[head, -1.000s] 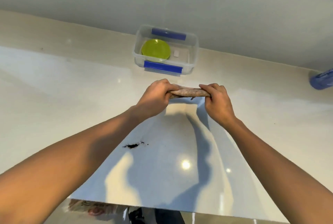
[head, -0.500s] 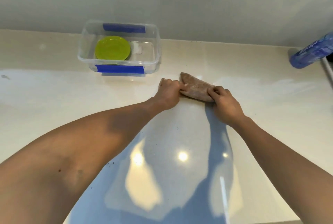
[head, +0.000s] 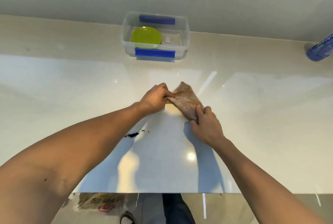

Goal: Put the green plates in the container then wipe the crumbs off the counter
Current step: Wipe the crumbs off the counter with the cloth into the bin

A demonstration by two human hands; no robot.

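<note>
Close to the counter's [head: 54, 97] front edge sits a little pile of dark crumbs [head: 132, 134], with bare shiny top all around. Farther in, the left hand [head: 154, 100] and right hand [head: 205, 124] each pinch one end of a brown cloth [head: 184, 100]. By the back wall, green plates [head: 145, 37] lie inside the clear container [head: 185, 31].

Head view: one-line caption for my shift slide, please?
Both hands, left hand and right hand, grip a brown cloth; green plates in the container, crumbs remain.
</note>
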